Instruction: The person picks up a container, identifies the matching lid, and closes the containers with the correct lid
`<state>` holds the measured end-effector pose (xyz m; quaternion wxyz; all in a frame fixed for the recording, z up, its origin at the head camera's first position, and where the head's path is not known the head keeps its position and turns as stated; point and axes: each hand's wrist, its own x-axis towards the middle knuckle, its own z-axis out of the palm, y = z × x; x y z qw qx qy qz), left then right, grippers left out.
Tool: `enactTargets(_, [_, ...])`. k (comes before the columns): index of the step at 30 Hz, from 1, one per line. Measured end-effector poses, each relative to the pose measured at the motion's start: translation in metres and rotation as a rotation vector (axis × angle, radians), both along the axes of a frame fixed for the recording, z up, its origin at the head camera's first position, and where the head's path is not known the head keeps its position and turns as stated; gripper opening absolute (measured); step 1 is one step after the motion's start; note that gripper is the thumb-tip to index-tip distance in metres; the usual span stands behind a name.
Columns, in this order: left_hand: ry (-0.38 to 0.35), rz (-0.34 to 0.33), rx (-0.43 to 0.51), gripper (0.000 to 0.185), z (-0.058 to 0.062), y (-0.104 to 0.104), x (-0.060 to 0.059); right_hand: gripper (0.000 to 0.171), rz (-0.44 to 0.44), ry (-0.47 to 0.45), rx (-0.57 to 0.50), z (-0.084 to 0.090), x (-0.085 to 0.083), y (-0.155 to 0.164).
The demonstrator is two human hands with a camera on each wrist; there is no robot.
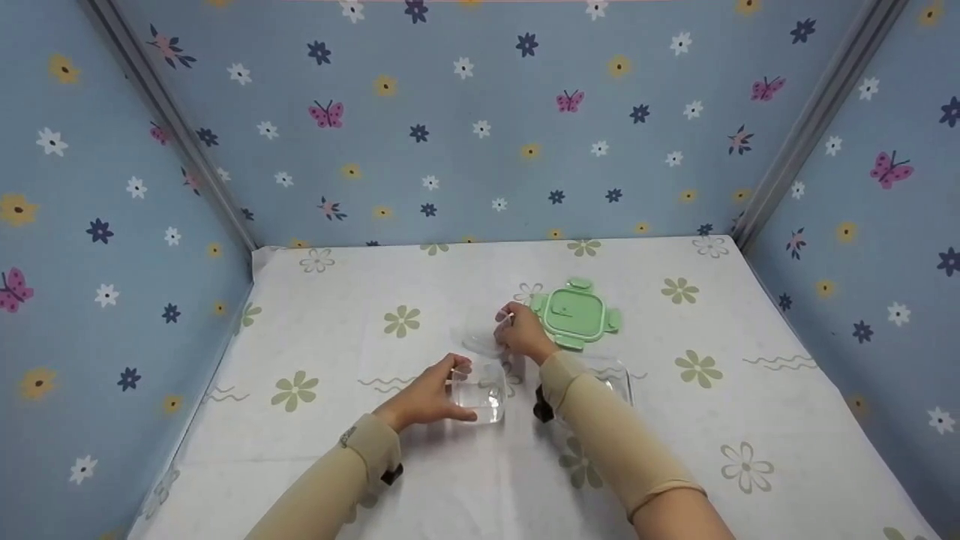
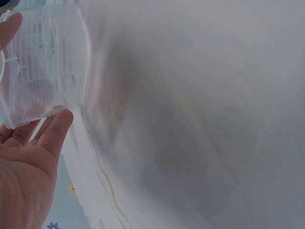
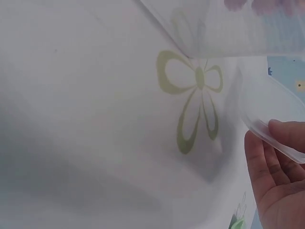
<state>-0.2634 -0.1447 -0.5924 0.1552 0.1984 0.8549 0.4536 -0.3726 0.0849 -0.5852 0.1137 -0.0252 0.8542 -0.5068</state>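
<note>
We see the left hand [image 1: 427,396] curled around a small clear plastic container [image 1: 480,394] that sits on the flowered surface [image 1: 352,457] near its middle, thumb on one side wall and fingers on the other. Just behind it, the right hand [image 1: 519,330] pinches the rim of a clear lid [image 1: 480,341], holding it tilted just above the container. We judge both pieces light, thin and fairly stiff yet slick, so the lid is best held at its edge and the container by opposite walls, without squeezing hard. A green snap-lock lid [image 1: 576,313] lies flat beyond the right hand, and a larger clear glass-like container [image 1: 619,379] sits partly hidden behind the right forearm. The transparent parts blend into the cloth, so we cannot tell where the lid ends, and both wrist views are blurred.
</note>
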Motion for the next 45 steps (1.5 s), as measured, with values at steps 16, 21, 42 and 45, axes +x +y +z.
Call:
enactTargets(16, [-0.023,0.018,-0.004,0.087,-0.003,-0.002,-0.002,0.032,0.035,0.023,-0.13,0.017,0.003,0.001])
enactTargets(21, [-0.023,0.021,-0.008,0.088,-0.003,-0.001,-0.001,0.027,0.026,0.028,-0.132,0.02,0.005,0.003])
enactTargets(42, [-0.01,0.029,-0.019,0.09,0.0,0.003,0.0,0.022,0.082,0.154,-0.195,0.041,0.019,0.016])
enactTargets(45, [-0.018,0.031,-0.022,0.09,0.0,0.004,0.001,0.023,0.092,0.163,-0.196,0.043,0.022,0.017])
